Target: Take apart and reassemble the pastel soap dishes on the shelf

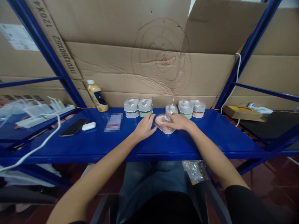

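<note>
My right hand [176, 121] reaches over a round-edged pink container with a clear lid [167, 129] near the middle of the shelf table, its fingers gripping the lid and right side. To the left, my left hand [145, 127] has its fingers apart and holds nothing. Its thumb comes close to the container's left side; whether they touch I cannot tell. Behind my hands stand more lidded containers: a grey one [131, 108] and a green one [145, 107] at left. A partly hidden one [171, 109], another green one [185, 109] and a pink one [198, 108] are at right.
A yellow drink bottle [98, 96] stands at the back left. Nearer lie a black phone [74, 127], a white earbud case [89, 126] and a blurred-out packet [113, 122]. A white power strip [44, 116] trails a cable. An open cardboard box [244, 113] sits at right. Blue posts flank the blue tabletop [158, 147].
</note>
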Action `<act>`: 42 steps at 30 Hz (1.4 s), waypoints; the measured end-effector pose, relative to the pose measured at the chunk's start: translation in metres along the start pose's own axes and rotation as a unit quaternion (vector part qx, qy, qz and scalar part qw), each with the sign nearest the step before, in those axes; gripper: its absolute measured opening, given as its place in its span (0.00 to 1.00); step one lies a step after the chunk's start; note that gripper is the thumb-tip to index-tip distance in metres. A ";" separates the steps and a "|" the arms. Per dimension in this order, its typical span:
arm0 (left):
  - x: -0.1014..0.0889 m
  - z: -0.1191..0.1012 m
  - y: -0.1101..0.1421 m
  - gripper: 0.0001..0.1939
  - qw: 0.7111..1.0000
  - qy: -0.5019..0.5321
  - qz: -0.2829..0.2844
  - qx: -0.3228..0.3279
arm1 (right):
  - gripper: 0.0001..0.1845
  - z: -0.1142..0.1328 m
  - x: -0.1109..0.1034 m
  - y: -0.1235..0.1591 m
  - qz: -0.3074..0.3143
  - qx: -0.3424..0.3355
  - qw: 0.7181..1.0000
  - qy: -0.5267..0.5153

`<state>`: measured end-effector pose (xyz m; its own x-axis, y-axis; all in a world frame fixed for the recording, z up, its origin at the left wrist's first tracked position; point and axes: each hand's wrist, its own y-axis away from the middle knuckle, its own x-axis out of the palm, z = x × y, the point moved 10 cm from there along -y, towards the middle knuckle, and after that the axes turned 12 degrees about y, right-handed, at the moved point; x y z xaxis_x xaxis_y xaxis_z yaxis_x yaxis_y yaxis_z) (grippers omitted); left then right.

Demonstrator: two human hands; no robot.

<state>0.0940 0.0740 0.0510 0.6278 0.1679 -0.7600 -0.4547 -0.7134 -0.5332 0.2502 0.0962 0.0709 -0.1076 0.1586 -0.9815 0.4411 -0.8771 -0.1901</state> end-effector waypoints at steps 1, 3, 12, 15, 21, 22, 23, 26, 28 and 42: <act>0.000 0.001 0.000 0.25 1.000 -0.011 0.001 -0.009 | 0.43 0.001 -0.003 0.001 0.002 -0.013 1.000 -0.005; 0.002 0.005 -0.001 0.14 0.999 -0.029 0.015 -0.034 | 0.42 0.003 -0.006 0.003 0.009 -0.052 0.998 -0.019; 0.004 0.016 -0.003 0.10 0.998 -0.014 0.024 -0.052 | 0.47 0.013 0.004 -0.005 -0.021 -0.043 0.995 0.088; 0.001 0.023 -0.005 0.13 0.998 -0.003 0.004 -0.060 | 0.41 0.025 0.007 -0.017 -0.064 -0.030 0.986 0.150; -0.001 0.030 -0.005 0.17 0.997 -0.003 -0.015 -0.075 | 0.40 0.029 0.016 -0.054 -0.096 -0.012 0.975 0.202; -0.001 0.030 -0.005 0.17 0.997 -0.004 -0.014 -0.075 | 0.39 0.027 0.016 -0.060 -0.100 -0.004 0.974 0.202; -0.001 0.030 -0.005 0.17 0.997 -0.004 -0.014 -0.074 | 0.39 0.025 0.016 -0.065 -0.105 0.004 0.974 0.202; -0.002 0.030 -0.005 0.16 0.997 -0.006 -0.018 -0.073 | 0.39 0.020 0.018 -0.076 -0.108 0.017 0.974 0.199; 0.000 0.032 -0.005 0.15 0.997 -0.004 -0.014 -0.076 | 0.40 0.018 0.020 -0.081 -0.104 0.013 0.975 0.197; 0.004 0.039 -0.005 0.13 0.995 0.004 0.004 -0.097 | 0.31 0.010 0.027 -0.085 -0.085 -0.048 0.969 0.227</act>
<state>0.0741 0.1043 0.0364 0.6308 0.1573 -0.7598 -0.3296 -0.8322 -0.4459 0.2010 0.1702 0.0606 0.2073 0.4993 -0.8413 0.5342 -0.7782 -0.3302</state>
